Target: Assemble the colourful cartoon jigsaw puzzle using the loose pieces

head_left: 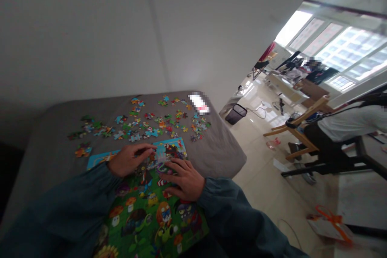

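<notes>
White wall [105, 36] takes the upper left; below it, a surface under grey cloth [211, 149]. Off right, a seated person [341, 127] in a white top, wooden chair [306, 141] next to them. Cartoon jigsaw board [139, 225]: far end on the grey cloth, near end toward the wearer, cut off by frame. Long axis looks to run wearer-to-wall; picture top, the blue strip, points at the wall, mushrooms upright from the wearer's side. Containers, both on the floor: white box [325, 227] with orange strap, lower right, blurred, can't tell contents; dark waste bin [234, 116] just beside the covered surface, contents unreadable. Right hand [183, 179] palm-down on the board, fingers spread wide. Left hand [131, 159] over the board's far part, thumb and index narrow; can't tell if they grip anything. White item [198, 102], pixelated, at the cloth's far right corner. Loose jigsaw pieces [161, 123] scattered between board and wall.
</notes>
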The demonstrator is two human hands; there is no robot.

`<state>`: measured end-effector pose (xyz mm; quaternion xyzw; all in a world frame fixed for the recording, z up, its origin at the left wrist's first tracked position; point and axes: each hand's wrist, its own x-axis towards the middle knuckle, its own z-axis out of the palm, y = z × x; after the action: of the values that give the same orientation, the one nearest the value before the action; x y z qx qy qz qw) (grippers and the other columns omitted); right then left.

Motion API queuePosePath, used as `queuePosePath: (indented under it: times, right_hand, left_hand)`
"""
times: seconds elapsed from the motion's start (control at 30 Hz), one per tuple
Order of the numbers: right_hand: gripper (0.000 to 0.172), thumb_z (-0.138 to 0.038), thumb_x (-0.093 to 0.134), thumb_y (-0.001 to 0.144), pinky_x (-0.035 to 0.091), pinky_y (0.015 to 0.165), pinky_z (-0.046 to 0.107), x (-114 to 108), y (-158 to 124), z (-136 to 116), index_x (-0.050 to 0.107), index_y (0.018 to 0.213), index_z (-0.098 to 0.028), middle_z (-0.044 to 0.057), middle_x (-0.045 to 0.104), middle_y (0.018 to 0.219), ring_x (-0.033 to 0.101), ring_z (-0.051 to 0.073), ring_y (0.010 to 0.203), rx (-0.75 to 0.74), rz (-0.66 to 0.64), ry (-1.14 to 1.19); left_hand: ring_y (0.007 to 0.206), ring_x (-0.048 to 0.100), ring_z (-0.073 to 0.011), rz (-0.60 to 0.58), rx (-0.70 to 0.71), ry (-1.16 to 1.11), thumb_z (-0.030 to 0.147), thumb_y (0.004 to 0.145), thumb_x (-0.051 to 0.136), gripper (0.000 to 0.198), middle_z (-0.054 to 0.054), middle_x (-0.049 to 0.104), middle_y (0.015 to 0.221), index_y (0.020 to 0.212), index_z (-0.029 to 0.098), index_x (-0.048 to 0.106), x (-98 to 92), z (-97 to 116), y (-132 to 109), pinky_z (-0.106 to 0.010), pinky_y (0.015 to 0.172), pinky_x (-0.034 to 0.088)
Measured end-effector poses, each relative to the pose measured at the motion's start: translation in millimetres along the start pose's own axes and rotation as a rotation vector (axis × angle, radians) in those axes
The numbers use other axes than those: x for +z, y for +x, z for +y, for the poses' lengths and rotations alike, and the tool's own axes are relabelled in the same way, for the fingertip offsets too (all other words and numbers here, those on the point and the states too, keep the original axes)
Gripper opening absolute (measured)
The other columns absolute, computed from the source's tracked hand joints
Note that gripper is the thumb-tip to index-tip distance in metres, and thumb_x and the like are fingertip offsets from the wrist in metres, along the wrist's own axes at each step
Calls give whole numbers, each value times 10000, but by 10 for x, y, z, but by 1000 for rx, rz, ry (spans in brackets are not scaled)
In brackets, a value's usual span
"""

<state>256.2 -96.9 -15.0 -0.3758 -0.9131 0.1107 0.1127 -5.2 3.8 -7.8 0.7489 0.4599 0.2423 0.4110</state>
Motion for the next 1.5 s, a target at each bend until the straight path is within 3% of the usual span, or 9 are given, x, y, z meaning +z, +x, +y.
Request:
queuePosePath:
  times: [0.63,0.8,0.97,1.23,1.5]
  right_hand:
    - [539,-569,471,987,380,1103,472,-12,-9,-2,548,1437,-282,90,471,1538,350,300,1430,2,27,26]
    - [520,-538,535,968,379,1119,456,-208,-52,52,580,1405,-261,93,491,1526,347,280,1438,3,103,65]
    - [501,-487,549,978,377,1136,456,-397,34,273,577,1409,-234,103,536,1487,401,265,1407,45,121,93]
    - [577,-536,635,918,370,1137,472,-117,253,362,582,1404,-229,88,567,1478,373,266,1448,-7,-80,130]
    - [489,-487,621,944,362,1129,435,-110,258,362,632,1355,-223,68,614,1435,423,249,1414,11,-56,164]
  left_hand:
    - [915,747,-278,5,-9,20,743,822,502,640,-69,814,984,1079,225,777,-11,-2,10,-346,873,582]
    - [905,745,-282,11,-19,29,764,808,499,659,-69,814,966,1063,225,780,-27,34,8,-356,869,582]
    - [902,745,-281,17,-30,36,789,806,488,685,-67,814,986,1071,229,779,-33,62,4,-351,871,584]
    - [909,741,-289,-13,-42,60,830,786,472,732,-75,815,994,1069,232,787,-11,44,14,-360,859,582]
    - [919,739,-283,-14,-42,64,808,802,463,713,-72,813,992,1047,221,783,-9,50,10,-341,849,572]
